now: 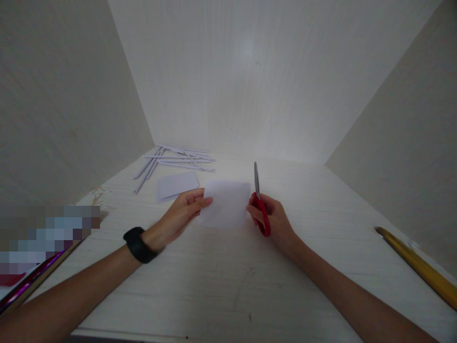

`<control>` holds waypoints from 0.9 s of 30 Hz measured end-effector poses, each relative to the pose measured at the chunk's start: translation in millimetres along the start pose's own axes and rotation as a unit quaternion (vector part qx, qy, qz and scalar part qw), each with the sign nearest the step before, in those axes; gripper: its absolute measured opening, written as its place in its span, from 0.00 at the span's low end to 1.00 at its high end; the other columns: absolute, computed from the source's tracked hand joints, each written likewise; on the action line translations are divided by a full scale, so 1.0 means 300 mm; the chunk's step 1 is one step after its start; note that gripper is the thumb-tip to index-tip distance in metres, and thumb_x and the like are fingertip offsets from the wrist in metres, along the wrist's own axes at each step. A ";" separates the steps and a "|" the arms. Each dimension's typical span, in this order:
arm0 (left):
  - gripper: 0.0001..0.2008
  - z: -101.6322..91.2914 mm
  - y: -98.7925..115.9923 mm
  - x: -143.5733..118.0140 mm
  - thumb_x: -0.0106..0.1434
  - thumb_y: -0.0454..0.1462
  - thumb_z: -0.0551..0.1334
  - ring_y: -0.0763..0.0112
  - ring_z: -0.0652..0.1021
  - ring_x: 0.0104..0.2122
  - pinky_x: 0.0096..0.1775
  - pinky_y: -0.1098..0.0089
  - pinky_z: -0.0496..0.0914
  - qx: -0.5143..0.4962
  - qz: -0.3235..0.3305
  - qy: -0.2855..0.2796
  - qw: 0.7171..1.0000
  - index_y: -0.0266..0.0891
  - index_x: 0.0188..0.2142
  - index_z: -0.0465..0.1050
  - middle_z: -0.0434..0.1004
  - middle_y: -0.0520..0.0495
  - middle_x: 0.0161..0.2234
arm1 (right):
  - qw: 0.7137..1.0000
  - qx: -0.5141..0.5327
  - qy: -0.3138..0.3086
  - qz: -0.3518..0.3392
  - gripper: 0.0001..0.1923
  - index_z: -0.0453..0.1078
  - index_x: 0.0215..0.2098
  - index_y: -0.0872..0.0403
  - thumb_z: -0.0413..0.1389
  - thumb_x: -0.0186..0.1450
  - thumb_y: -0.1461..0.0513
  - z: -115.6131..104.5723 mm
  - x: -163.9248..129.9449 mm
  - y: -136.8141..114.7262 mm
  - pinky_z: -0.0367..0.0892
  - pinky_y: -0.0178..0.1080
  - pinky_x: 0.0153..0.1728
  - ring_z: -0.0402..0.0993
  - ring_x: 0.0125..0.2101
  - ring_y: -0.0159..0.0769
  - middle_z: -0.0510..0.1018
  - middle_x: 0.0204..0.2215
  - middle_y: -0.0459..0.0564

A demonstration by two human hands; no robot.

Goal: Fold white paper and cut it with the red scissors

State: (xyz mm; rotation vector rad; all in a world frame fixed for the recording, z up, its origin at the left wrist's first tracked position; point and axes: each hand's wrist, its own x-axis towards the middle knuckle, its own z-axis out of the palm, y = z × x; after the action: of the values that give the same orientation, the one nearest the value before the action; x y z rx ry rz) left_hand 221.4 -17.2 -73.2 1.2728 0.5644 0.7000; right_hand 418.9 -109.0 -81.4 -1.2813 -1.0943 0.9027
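Observation:
My left hand (190,206) pinches the left edge of a white sheet of paper (226,205), thumb on top, holding it in front of me above the table. A pair of scissors (262,214) with red handles rests in my right hand (274,216), its closed metal blades pointing away from me. The fingertips of that hand are at the paper's right edge; whether they grip the paper too I cannot tell. Behind my left hand lie some flat white paper pieces (176,185), overlapping one another.
Several thin rolled paper sticks (178,157) lie in a loose pile at the back left. Pale walls enclose the white table (214,295) on three sides. A gold-coloured long object (417,267) lies along the right side, and a shiny purple-and-gold edge (39,274) runs at the left.

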 end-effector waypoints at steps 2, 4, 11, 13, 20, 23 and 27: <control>0.10 -0.004 -0.004 0.002 0.58 0.39 0.66 0.70 0.78 0.32 0.38 0.71 0.70 -0.010 0.003 -0.009 1.000 0.37 0.38 0.76 0.81 0.47 0.35 | 1.000 0.003 -0.001 -0.002 0.07 0.65 0.26 0.54 0.60 0.53 0.61 0.000 0.000 0.000 0.53 0.32 0.17 0.57 0.15 0.26 0.64 0.15 0.38; 0.10 -0.006 -0.007 0.004 0.58 0.39 0.65 0.70 0.78 0.33 0.39 0.71 0.69 -0.014 0.002 -0.012 1.000 0.37 0.39 0.76 0.81 0.47 0.35 | 1.000 0.010 -0.002 -0.004 0.07 0.65 0.26 0.54 0.60 0.53 0.61 -0.001 0.000 0.001 0.52 0.32 0.17 0.57 0.15 0.26 0.64 0.15 0.38; 0.10 -0.002 0.001 -0.001 0.58 0.37 0.65 0.71 0.78 0.32 0.38 0.72 0.69 -0.011 -0.002 -0.012 1.000 0.37 0.39 0.76 0.81 0.47 0.36 | 1.000 0.016 -0.001 -0.010 0.09 0.66 0.27 0.54 0.60 0.55 0.58 -0.002 0.001 0.013 0.53 0.32 0.17 0.57 0.16 0.26 0.64 0.15 0.38; 0.12 0.001 0.002 -0.001 0.57 0.37 0.66 0.70 0.79 0.33 0.39 0.70 0.70 -0.006 -0.005 -0.018 1.000 0.36 0.41 0.76 0.82 0.45 0.37 | 1.000 0.019 0.003 -0.013 0.09 0.66 0.28 0.54 0.61 0.55 0.58 -0.003 0.002 0.015 0.54 0.32 0.18 0.57 0.16 0.26 0.64 0.15 0.38; 0.14 -0.006 -0.012 0.003 0.57 0.38 0.66 0.65 0.79 0.37 0.43 0.66 0.69 -0.025 -0.001 -0.038 0.999 0.37 0.42 0.76 0.81 0.43 0.40 | 1.000 0.020 0.009 -0.013 0.09 0.66 0.27 0.53 0.60 0.56 0.58 -0.005 0.003 0.010 0.54 0.32 0.18 0.58 0.17 0.27 0.64 0.16 0.39; 0.16 -0.011 -0.011 0.000 0.61 0.46 0.61 0.64 0.78 0.39 0.42 0.67 0.69 -0.079 0.010 -0.058 0.995 0.37 0.41 0.76 0.80 0.42 0.41 | 1.000 0.021 0.008 -0.016 0.09 0.65 0.27 0.54 0.60 0.55 0.58 -0.005 0.005 0.012 0.54 0.32 0.18 0.58 0.16 0.26 0.64 0.15 0.39; 0.12 -0.007 -0.003 -0.004 0.61 0.44 0.61 0.68 0.77 0.37 0.41 0.70 0.68 -0.021 -0.012 -0.063 0.998 0.37 0.37 0.75 0.78 0.45 0.38 | 1.000 0.016 0.004 -0.009 0.09 0.65 0.27 0.54 0.60 0.55 0.59 0.000 0.003 0.017 0.52 0.32 0.17 0.57 0.15 0.26 0.64 0.15 0.38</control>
State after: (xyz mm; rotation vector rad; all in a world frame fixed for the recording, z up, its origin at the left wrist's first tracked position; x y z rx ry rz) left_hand 219.3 -16.9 -74.6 1.2586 0.4593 0.6049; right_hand 419.5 -107.5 -86.4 -1.2456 -1.0799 0.8971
